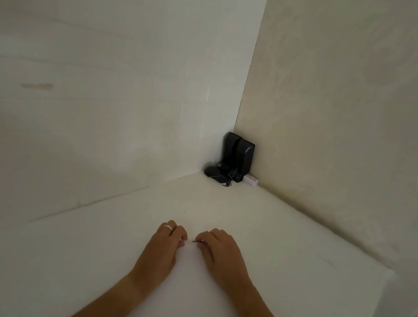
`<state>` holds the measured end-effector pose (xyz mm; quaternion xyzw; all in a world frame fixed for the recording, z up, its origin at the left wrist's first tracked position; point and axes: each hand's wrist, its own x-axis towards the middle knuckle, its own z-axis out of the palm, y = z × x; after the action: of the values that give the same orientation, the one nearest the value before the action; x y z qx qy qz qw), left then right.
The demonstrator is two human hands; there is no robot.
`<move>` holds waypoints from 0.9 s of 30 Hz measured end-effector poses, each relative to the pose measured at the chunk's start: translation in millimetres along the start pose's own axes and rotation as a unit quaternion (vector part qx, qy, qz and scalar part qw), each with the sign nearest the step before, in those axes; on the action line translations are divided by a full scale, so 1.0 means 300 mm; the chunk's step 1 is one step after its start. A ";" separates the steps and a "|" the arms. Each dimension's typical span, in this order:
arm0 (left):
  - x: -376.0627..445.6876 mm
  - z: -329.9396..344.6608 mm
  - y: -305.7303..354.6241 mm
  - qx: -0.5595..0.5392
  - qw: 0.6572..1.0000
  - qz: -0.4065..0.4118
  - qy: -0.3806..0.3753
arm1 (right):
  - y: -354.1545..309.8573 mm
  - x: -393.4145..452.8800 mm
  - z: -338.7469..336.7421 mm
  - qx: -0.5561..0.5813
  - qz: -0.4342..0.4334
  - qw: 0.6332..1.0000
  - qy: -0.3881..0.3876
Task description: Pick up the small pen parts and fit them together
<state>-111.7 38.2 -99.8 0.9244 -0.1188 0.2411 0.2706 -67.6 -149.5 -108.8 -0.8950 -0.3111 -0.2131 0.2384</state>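
L hand (164, 245) curled, ring on, fingertips near pin | R hand (219, 250) pinches thin dark pin (195, 241) low over worktop (283, 248) mid, steadied for fine work | speakers (239, 154) parked far corner

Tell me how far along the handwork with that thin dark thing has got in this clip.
Nothing looks finished: no completed piece lies on the white table. In hand: the right hand pinches a thin dark sliver, too small to identify, its tip pointing at the left hand, whose curled fingertips sit close by; whether they hold anything cannot be told. The black speakers in the corner are untouched.
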 end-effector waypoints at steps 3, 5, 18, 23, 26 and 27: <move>-0.002 0.007 -0.010 -0.012 1.000 -0.017 -0.004 | 0.004 -0.010 0.009 -0.005 0.022 1.000 0.021; 0.003 0.004 -0.012 -0.030 0.999 -0.034 0.001 | -0.001 -0.010 0.007 -0.017 0.030 0.999 0.037; 0.011 -0.026 -0.020 -0.099 0.992 -0.055 0.049 | -0.035 -0.011 -0.021 -0.051 0.010 0.998 0.030; 0.003 -0.017 -0.024 -0.094 0.994 -0.041 0.027 | -0.035 -0.017 -0.011 -0.120 0.027 0.992 0.010; 0.001 -0.008 -0.021 -0.082 0.996 -0.029 0.020 | -0.039 -0.015 -0.007 -0.143 0.026 0.989 0.001; 0.001 -0.008 -0.019 -0.077 0.996 -0.027 0.024 | -0.041 -0.015 -0.007 -0.149 0.028 0.988 0.002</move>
<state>-110.2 44.3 -100.4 0.8977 -0.1054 0.2454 0.3503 -79.3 -144.3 -105.9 -0.9284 -0.2504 -0.2522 0.1086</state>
